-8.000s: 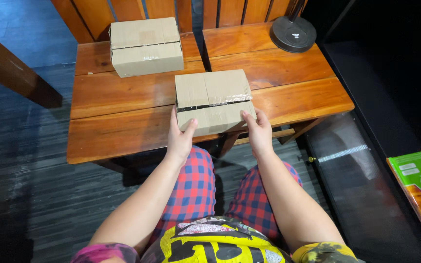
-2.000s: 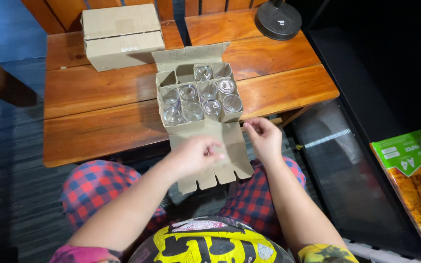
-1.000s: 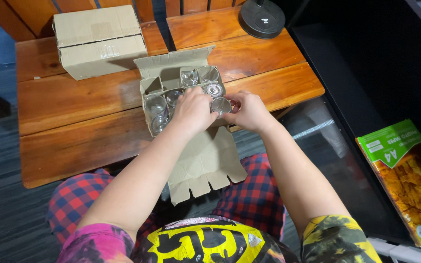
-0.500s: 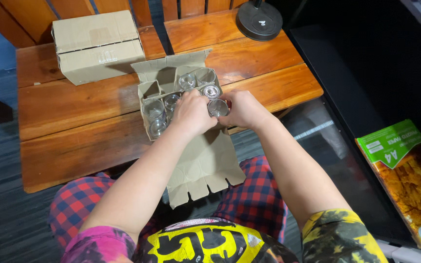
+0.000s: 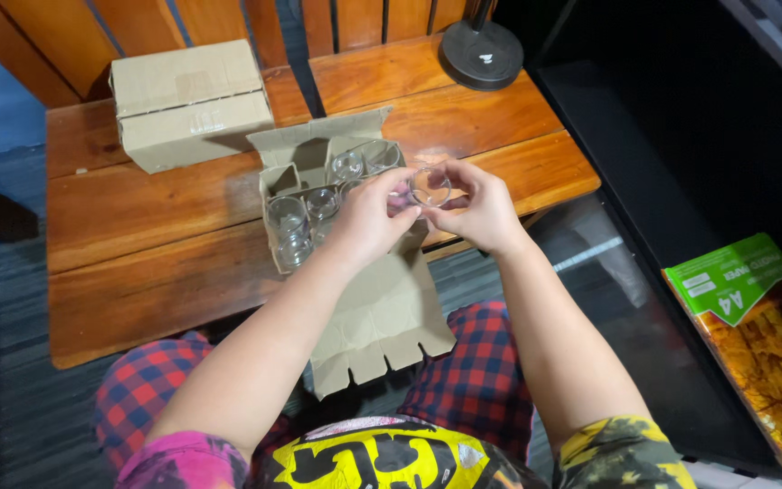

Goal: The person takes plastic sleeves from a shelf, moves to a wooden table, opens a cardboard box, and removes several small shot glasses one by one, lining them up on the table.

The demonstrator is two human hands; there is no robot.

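Wooden slats of a low table (image 5: 138,272) fill the head view, with a dark floor under it and my checked trousers at the bottom. On this table, in front of me, stands the open carton (image 5: 319,167) with cardboard dividers; its long front flap hangs over the table edge toward my knees. Both my hands are just over the right side of the carton. My left hand (image 5: 368,217) and my right hand (image 5: 481,213) close their fingertips around one small clear glass (image 5: 429,186), lifted out and held above the carton's right edge. The fingers are curled tight on its rim and sides, not spread.

Inside the carton I see several more glasses (image 5: 287,217) in their cells, so I judge the unpacking is only at its beginning. Behind the carton, to the left, lies a second closed box (image 5: 190,100), not opened. Behind it to the right is a black round lamp base (image 5: 481,54).
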